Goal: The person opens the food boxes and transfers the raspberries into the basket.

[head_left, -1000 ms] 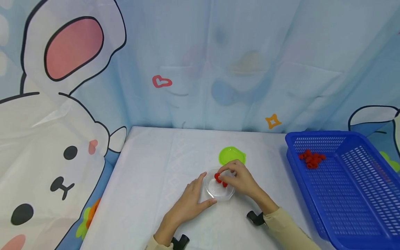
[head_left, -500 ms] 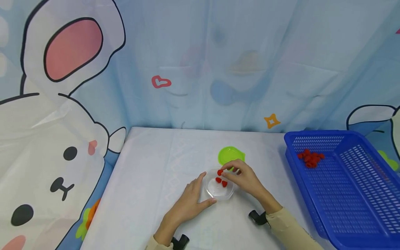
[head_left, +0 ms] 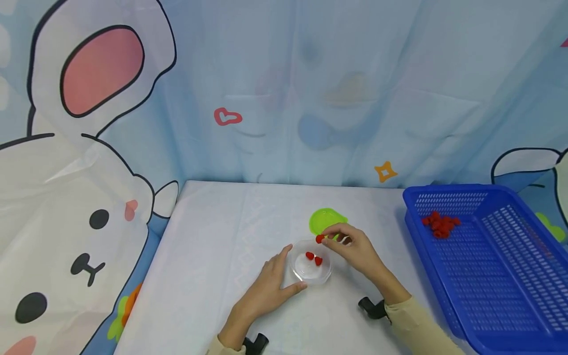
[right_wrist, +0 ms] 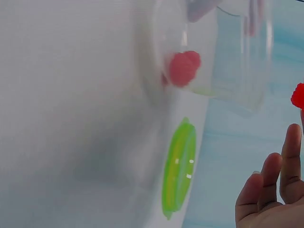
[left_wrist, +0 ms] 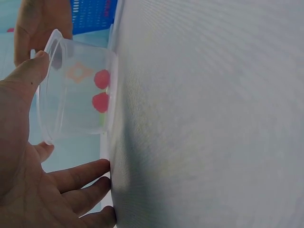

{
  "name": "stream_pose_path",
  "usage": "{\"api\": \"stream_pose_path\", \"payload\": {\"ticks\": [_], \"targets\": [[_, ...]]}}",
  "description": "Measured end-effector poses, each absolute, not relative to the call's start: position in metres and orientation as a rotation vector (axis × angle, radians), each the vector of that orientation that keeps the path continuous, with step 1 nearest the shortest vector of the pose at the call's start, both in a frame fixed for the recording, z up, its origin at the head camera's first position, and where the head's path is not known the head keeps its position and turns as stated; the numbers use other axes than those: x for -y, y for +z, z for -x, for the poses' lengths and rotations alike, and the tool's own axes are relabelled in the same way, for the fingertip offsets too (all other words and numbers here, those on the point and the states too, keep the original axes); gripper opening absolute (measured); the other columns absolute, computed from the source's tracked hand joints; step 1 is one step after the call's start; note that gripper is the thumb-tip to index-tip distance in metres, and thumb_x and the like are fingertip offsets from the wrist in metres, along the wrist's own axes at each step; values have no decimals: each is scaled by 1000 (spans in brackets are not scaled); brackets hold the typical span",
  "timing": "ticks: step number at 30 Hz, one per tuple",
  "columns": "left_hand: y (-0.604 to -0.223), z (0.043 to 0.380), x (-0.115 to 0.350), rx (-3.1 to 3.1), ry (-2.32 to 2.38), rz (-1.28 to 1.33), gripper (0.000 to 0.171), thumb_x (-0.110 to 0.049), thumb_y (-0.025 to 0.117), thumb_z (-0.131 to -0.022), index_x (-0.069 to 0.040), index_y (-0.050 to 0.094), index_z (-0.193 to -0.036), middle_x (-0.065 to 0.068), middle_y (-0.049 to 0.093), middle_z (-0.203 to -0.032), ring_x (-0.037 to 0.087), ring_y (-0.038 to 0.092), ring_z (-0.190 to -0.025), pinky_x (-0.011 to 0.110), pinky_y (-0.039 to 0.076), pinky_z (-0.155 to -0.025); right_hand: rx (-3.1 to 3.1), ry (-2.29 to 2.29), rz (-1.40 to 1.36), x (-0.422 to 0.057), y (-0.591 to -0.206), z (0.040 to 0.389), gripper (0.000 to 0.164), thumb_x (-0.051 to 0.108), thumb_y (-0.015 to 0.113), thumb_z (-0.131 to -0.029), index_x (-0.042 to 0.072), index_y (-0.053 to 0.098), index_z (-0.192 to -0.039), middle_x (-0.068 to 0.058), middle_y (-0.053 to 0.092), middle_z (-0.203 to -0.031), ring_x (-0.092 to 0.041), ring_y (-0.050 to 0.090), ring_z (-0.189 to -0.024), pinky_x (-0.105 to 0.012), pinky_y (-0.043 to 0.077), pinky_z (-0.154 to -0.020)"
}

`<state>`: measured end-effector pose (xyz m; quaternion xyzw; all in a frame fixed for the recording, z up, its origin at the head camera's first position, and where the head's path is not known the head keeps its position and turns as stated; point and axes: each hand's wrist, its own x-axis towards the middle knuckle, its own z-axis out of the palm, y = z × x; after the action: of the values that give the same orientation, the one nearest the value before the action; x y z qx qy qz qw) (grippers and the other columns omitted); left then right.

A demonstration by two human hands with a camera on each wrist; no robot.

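A clear plastic tub (head_left: 306,275) stands on the white table with two red raspberries (head_left: 314,258) on its bottom. My left hand (head_left: 267,290) holds the tub at its near left side, thumb and index finger spread to its rim; the other fingertips (left_wrist: 105,166) rest against the tablecloth in the left wrist view. Above the tub's far right edge, my right hand (head_left: 353,250) pinches another raspberry (head_left: 319,239) between thumb and index finger. That raspberry (right_wrist: 299,96) shows at the edge of the right wrist view, its bumpy surface visible. Beyond the hand lies a bright green dish (head_left: 323,219), partly covered by it.
A large blue plastic basket (head_left: 470,296) stands at the right, with a heap of red pieces (head_left: 440,225) in its far left corner. Behind the table hangs a light blue printed curtain (head_left: 275,148). Black cameras are strapped at both wrists.
My right hand has lifted a raspberry out of the tub and drawn it back to the right, toward the rim. Two raspberries stay inside. The left hand has kept its place.
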<state>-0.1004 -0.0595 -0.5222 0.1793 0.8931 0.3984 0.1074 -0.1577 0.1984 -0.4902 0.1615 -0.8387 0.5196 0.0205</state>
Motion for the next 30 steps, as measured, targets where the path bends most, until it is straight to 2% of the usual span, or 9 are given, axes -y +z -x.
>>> {"api": "stream_pose_path", "payload": {"ticks": [15,26,30], "targets": [[-524,100,59,-2633,1197,-547,94,-62,65,-89,-24,17,-160,15,39,-152,31,38,-137,52,36,-110,2585,1519,-352,-231,-428,130,15,15,74,-93,12,73,-107,-2,67,-93,-19,54,-81,-28,45,-66],[-523,100,59,-2635,1181,-546,95,-62,65,-89,-24,15,-160,14,38,-153,30,37,-137,51,36,-110,2678,1307,-193,-294,-386,115,22,23,72,-95,14,70,-115,-3,64,-92,-17,53,-76,-29,41,-54],[-523,100,59,-2636,1183,-550,95,-62,65,-89,-24,15,-160,13,38,-153,30,37,-137,50,36,-111,2708,1283,-57,-324,-382,121,27,29,70,-96,13,68,-118,2,66,-93,-16,55,-76,-26,43,-55]]}}
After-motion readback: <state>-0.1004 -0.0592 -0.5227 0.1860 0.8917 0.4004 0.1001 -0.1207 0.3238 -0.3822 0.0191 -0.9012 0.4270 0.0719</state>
